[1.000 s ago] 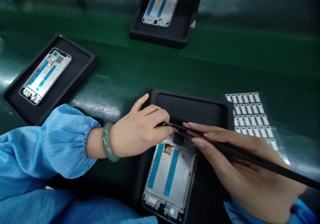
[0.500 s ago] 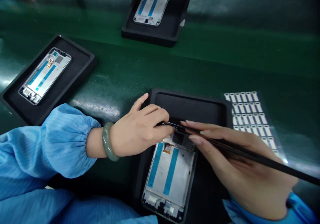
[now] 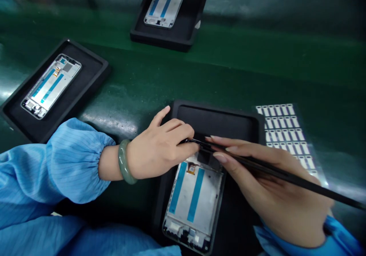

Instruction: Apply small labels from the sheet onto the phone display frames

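Observation:
A phone frame [image 3: 194, 202] with two blue strips lies in a black tray [image 3: 225, 120] right in front of me. My left hand [image 3: 158, 149] rests on the frame's top left corner, fingers curled and pinched against it, a green bangle on the wrist. My right hand [image 3: 271, 191] holds long black tweezers [image 3: 274, 172]. Their tips meet my left fingertips over the frame's top edge. Anything held between the tips is too small to make out.
A clear sheet of small white labels [image 3: 286, 128] lies right of the tray. Two more black trays with phone frames sit on the green belt, one at far left [image 3: 94, 69], one at the top [image 3: 183, 35].
The tray at the top has drifted left along the belt. My hands and the tweezers stay almost where they were.

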`<state>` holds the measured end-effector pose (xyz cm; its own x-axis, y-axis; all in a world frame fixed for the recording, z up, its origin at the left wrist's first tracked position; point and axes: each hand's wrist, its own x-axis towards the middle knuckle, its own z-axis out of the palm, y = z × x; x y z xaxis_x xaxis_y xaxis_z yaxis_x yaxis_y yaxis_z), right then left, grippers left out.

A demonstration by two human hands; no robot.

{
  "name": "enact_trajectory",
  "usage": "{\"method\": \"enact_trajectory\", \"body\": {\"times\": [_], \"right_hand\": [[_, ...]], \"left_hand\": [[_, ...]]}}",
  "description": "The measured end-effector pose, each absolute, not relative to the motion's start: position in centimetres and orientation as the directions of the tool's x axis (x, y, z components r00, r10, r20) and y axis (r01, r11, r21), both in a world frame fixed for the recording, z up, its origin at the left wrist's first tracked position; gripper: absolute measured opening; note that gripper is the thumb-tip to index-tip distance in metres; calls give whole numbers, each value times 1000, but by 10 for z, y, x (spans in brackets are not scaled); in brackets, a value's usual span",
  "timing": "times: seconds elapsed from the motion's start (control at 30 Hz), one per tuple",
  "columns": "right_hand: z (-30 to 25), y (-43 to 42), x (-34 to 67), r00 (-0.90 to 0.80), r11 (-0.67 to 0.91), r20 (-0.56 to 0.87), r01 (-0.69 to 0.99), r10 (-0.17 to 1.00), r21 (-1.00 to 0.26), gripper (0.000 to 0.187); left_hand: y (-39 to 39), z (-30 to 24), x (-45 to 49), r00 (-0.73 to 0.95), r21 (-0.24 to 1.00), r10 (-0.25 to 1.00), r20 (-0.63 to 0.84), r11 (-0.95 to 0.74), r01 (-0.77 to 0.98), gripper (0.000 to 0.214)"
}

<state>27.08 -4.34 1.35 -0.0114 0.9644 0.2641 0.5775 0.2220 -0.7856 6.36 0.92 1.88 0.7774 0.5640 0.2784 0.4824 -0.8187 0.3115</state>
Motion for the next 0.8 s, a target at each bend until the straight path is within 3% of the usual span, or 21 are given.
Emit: {"method": "enact_trajectory", "body": {"times": [0.37,0.8], "right_hand": [[12,-43,274,-15,174,204,587,979,-791,17],[14,-48,267,-67,288,316,621,946,-729,23]], "left_hand": [[9,18,64,775,294,566,282,-820,491,21],[8,16,64,771,271,561,303,-826,495,23]]}}
